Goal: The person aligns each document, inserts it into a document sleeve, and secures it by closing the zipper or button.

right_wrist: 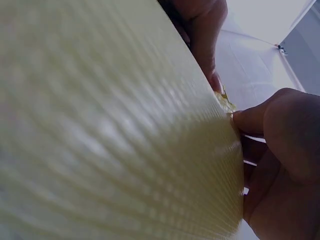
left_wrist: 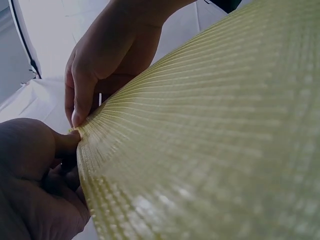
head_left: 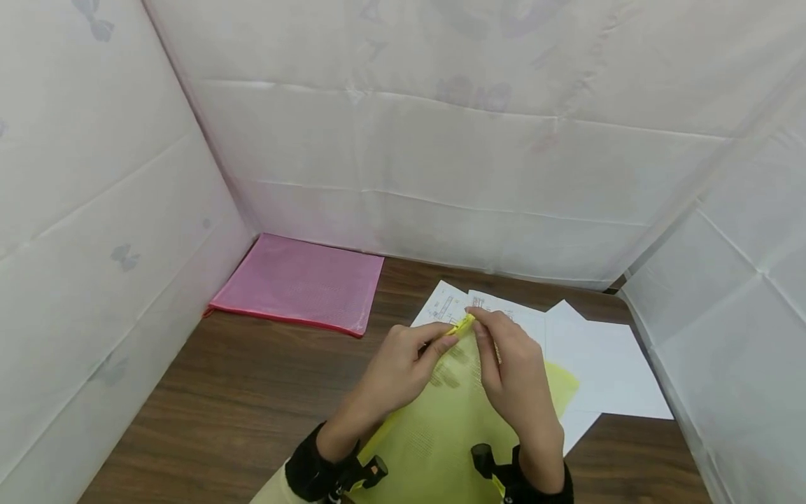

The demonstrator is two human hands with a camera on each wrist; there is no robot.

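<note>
While pinching the far corner of a yellow mesh pouch (head_left: pixel 441 427), left hand (head_left: pixel 397 371) and right hand (head_left: pixel 513 374) nearly touching at the fingertips. Left hand: thumb and forefinger curled onto the pouch's corner, also seen from the left wrist (left_wrist: pixel 35 175). Right hand: fingers curled down onto the same corner from the other side, thumb tip pressed against the mesh edge in the right wrist view (right_wrist: pixel 280 160). Pouch lifted and tilted, its near end toward the front edge of the surface (head_left: pixel 239 392), its pinched corner raised above the middle; dark print showing faintly through the mesh. Whether the small yellow tab at the corner is a zipper pull: cannot tell.

Under and beyond the pouch, several white paper sheets (head_left: pixel 598 364) fanned out toward the right edge and the far right corner of the surface, two with printed tables. Well apart, in the far left corner, a pink mesh pouch (head_left: pixel 299 283) lying flat against the white sheeted walls (head_left: pixel 441 175).
</note>
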